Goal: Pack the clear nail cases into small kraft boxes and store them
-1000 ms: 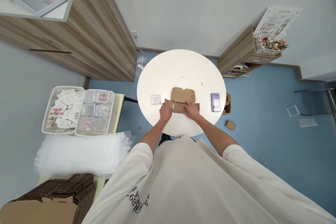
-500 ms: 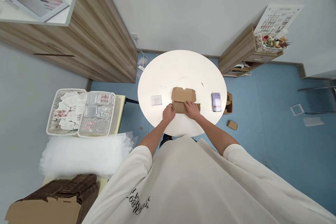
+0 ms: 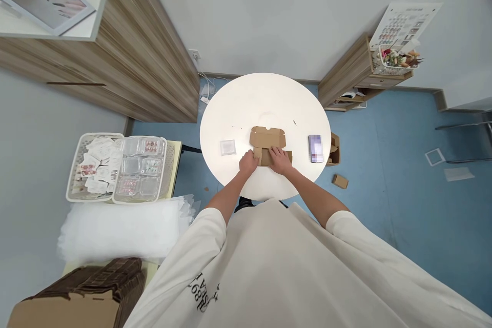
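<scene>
A brown cardboard box [image 3: 268,138] lies partly unfolded on the round white table [image 3: 265,97], its lid panel spread toward the far side. My left hand [image 3: 248,162] has its fingers closed at the box's left side flap. On the near part of the box rests my right hand [image 3: 280,160], fingers stretched out over the panel and pressing on its inner side. Left of the box is a small clear plastic case [image 3: 228,147]. A purple and white packet [image 3: 315,148] lies near the table's right edge.
At left, a white basket [image 3: 73,179] of cards stands beside clear trays [image 3: 132,165]. Below them are a stack of white translucent sheets [image 3: 119,228] and folded cardboard boxes [image 3: 69,307]. On the floor at right are an open carton [image 3: 334,149] and a small brown box [image 3: 340,181].
The left side flap of the box now lies flatter beside my left hand, which has shifted slightly. My right hand stays on the near panel. The whole view has moved a little.
</scene>
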`<state>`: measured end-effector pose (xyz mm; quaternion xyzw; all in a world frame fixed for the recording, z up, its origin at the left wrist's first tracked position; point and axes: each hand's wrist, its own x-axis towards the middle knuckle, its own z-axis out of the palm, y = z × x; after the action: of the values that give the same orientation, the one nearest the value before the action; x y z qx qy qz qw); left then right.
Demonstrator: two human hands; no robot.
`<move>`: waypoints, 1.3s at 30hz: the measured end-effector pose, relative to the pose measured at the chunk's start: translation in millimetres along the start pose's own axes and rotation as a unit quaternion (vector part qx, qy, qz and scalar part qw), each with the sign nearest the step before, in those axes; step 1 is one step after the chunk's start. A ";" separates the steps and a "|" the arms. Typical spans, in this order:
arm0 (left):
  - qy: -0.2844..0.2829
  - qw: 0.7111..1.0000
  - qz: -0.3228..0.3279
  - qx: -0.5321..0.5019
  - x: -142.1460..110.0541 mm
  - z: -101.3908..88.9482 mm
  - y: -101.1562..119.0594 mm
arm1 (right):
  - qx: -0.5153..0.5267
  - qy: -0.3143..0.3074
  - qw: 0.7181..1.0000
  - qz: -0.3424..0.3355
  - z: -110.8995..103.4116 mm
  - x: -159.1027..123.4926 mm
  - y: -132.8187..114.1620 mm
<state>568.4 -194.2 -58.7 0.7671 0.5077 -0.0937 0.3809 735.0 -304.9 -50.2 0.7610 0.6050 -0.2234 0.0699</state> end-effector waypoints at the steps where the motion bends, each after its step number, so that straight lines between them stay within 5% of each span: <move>1: -0.001 1.000 -0.005 0.010 1.8 -1.4 1.6 | 0.002 0.000 1.000 0.000 -0.4 -0.1 0.0; 14: -0.014 0.989 0.011 0.148 9.1 -5.8 1.9 | 0.007 -0.007 1.000 -0.006 -0.3 0.2 1.1; 39: -0.027 0.987 -0.011 0.158 11.1 -13.9 2.2 | 0.009 -0.010 1.000 -0.005 0.3 0.2 0.8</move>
<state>572.1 -177.3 -53.9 0.8089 0.4848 -0.1974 0.2675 735.7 -305.1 -50.6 0.7564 0.6058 -0.2373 0.0681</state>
